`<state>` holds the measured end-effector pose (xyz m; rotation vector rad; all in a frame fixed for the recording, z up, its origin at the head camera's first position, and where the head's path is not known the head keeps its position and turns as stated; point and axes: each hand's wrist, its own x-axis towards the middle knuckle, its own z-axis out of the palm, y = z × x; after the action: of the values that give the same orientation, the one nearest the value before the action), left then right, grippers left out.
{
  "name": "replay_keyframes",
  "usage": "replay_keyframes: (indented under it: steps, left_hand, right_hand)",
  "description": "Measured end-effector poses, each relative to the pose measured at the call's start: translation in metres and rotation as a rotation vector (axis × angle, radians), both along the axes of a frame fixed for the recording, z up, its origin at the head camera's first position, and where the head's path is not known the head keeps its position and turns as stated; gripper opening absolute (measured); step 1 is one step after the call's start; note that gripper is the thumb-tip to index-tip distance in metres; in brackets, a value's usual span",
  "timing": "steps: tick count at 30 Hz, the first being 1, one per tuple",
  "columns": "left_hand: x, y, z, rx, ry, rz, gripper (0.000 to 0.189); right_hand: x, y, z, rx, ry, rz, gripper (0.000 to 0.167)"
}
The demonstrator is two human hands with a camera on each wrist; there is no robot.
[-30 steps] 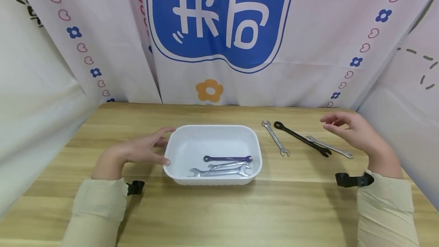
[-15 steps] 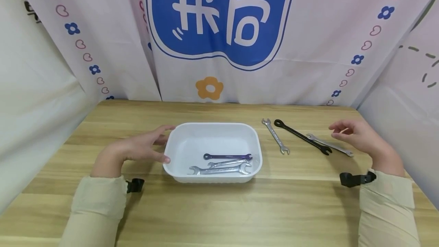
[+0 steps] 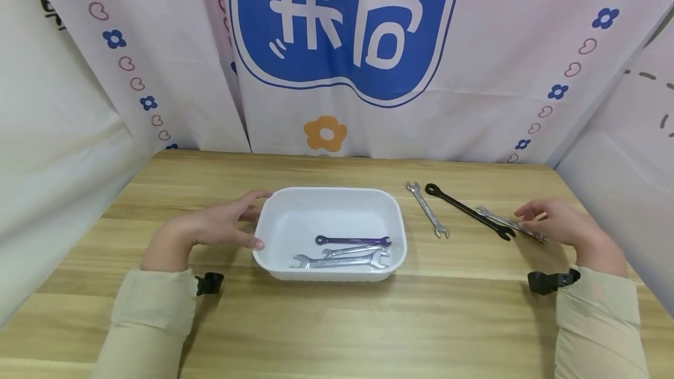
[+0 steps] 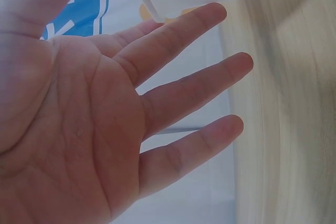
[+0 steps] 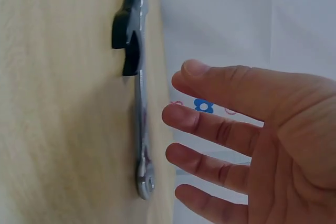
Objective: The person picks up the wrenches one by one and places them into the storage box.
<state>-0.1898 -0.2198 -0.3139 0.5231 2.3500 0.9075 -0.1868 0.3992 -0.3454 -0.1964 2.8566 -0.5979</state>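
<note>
My left hand (image 3: 223, 224) rests at the left end of a white plastic tub (image 3: 330, 275), thumb and forefinger at its rim. Its fingers look straight and spread in the left wrist view. My right hand (image 3: 560, 224) is over the right end of a silver wrench (image 3: 497, 216), fingers loosely bent and apart from it in the right wrist view. A black wrench (image 3: 466, 209) lies across that silver wrench. Left of it lies another silver double open-end wrench (image 3: 426, 210). Inside the tub are a dark purple wrench (image 3: 353, 241), a small silver wrench (image 3: 353, 250) and a larger silver wrench (image 3: 342, 261).
All of it stands on a wood-grain table (image 3: 337, 332). Behind rises a white cloth backdrop (image 3: 474, 116) with a blue emblem, and cloth also hangs at both sides. Black camera mounts (image 3: 550, 281) sit at both wrists.
My right hand has moved down and a little right, from above the table to close over the silver wrench's end. My left hand stays at the tub. The view has shifted slightly.
</note>
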Motion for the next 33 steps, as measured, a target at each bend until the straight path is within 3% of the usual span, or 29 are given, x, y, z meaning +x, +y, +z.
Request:
replay_keyframes:
  steps: [16, 22, 28, 33]
  left_hand:
    - [-0.002, 0.003, 0.006, -0.04, -0.02, 0.035, 0.108]
    - [-0.001, 0.002, 0.004, -0.029, -0.017, 0.027, 0.108]
    - [0.0, 0.002, 0.002, -0.019, -0.03, 0.034, 0.107]
    - [0.0, 0.003, 0.001, -0.022, -0.027, 0.026, 0.108]
  right_hand:
    - [-0.004, 0.001, -0.011, -0.005, -0.015, 0.044, 0.027]
    - [-0.004, -0.001, -0.012, -0.095, -0.08, 0.034, 0.023]
    - [-0.002, -0.002, -0.014, -0.065, -0.046, 0.023, 0.016]
    - [0.0, 0.0, -0.015, -0.047, -0.092, -0.025, 0.013]
